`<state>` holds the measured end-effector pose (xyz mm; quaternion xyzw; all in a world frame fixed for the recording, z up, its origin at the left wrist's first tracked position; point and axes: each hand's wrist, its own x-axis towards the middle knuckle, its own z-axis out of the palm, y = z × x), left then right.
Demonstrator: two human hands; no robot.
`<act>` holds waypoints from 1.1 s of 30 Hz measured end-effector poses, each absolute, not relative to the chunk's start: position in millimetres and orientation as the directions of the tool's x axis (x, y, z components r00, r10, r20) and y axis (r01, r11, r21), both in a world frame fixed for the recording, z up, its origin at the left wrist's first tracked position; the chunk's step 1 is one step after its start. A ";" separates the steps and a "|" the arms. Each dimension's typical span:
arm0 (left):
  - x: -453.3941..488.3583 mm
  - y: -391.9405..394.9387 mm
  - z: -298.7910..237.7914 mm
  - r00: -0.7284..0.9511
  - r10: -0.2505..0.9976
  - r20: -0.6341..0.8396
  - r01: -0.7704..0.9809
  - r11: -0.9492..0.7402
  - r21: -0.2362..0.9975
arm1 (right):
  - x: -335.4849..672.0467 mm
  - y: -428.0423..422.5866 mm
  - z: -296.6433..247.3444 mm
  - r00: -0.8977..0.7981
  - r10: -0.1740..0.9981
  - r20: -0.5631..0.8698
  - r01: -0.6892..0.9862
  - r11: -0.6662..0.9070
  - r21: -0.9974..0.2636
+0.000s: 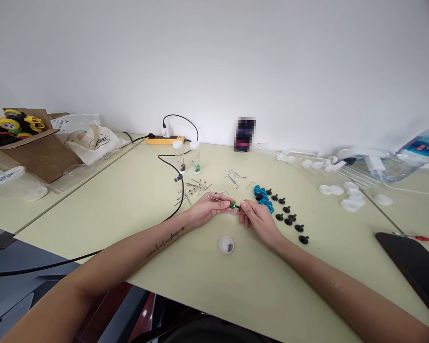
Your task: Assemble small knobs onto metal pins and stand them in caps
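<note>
The left forearm (pixel 128 259) slants in from the lower left, and the left hand (pixel 208 209) lies just in front of scattered metal pins (pixel 191 189) on the tabletop (pixel 186 286), thumb stretched rightward over bent fingers, which are clamped on a small green-and-black piece (pixel 234 206). This piece bridges the gap between the hands, its long axis running mostly sideways and dipping slightly to the right; it lies right of the left fingertips and directly left of the right ones, both hands being equally near. A small white dish (pixel 226 245) sits nearer the body. The right hand (pixel 260 220) comes from the lower right, knuckles up, its fingers together and seemingly pinching the black end; blue pieces (pixel 264 200) and black knobs (pixel 290 218) lie beyond and to its right
</note>
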<state>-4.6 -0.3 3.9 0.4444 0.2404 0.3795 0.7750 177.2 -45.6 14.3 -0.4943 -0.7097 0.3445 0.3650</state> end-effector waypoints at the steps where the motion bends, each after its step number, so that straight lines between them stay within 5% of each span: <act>1: -4.5 -0.3 3.8 0.592 0.805 -0.032 -0.377 0.312 0.872 | 176.9 -45.8 14.7 -0.229 0.956 0.184 0.442 0.271 -0.855; 33: -4.5 0.6 2.9 0.581 0.813 -0.028 -0.386 0.305 0.871 | 178.2 -45.1 14.8 -0.243 0.955 0.167 0.467 0.266 -0.843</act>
